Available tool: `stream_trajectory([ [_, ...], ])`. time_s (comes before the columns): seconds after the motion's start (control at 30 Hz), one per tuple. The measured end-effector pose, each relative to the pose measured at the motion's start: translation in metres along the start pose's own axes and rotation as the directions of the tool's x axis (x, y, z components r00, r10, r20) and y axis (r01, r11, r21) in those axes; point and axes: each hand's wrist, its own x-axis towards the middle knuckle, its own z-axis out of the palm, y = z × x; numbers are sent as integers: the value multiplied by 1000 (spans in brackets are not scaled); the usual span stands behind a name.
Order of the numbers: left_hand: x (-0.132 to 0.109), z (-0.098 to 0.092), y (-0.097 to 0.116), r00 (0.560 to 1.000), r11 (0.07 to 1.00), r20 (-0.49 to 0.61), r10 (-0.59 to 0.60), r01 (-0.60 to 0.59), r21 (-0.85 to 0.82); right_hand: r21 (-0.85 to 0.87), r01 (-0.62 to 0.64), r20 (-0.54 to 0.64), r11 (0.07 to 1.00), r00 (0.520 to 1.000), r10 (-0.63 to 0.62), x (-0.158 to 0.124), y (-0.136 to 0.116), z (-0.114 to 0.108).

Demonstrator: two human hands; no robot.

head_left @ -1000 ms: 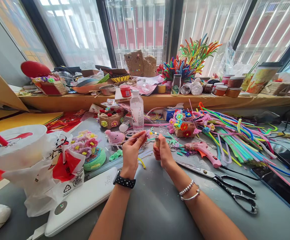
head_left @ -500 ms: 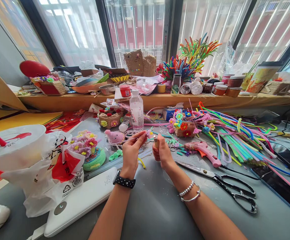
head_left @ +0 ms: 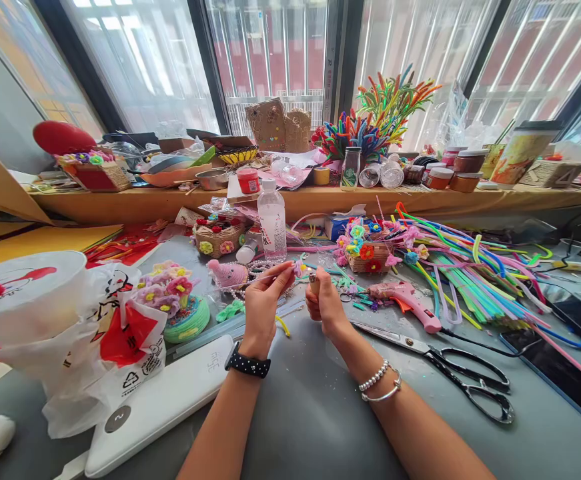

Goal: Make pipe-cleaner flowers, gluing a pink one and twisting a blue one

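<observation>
Pinching a small purple flower (head_left: 299, 268) between thumb and fingertips, the left hand (head_left: 264, 293) holds it above the middle of the worktop (head_left: 315, 413). The right hand (head_left: 327, 301) is closed around a lighter (head_left: 314, 284), top end up, thumb near the top. The lighter stands just beside the flower, apart from it; from where I stand, no flame shows.

Status of the work, as judged from this position:

1. Complete in appearance: the woven basket (head_left: 370, 260) toward the far edge, trimmed with coloured flowers; the round woven box (head_left: 215, 239), left of the bottle (head_left: 271, 223), also trimmed; the green pot (head_left: 188, 321) toward the left edge, topped with a cluster of blooms.

2. Incomplete in appearance: the flower in the left hand. It is formed, with petals visible, but not attached to any basket or pot. Its fine finish is too small to verify.

3. Unused at present: the pink glue gun (head_left: 406, 301) and the scissors (head_left: 433, 359), both lying right of the hands; the bundle of fuzzy stems (head_left: 475, 283) toward the right edge, a large stock not yet worked into flowers.
</observation>
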Motion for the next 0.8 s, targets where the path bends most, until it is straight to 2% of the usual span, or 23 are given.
stream_trajectory([
  [0.33,-1,0,0,999,1000,36,15,-16,24,5,-7,-13,1000,1000,7,0,-1,0],
  [0.8,0,0,0,1000,1000,13,13,-13,17,-11,7,-11,1000,1000,-7,0,0,-1],
])
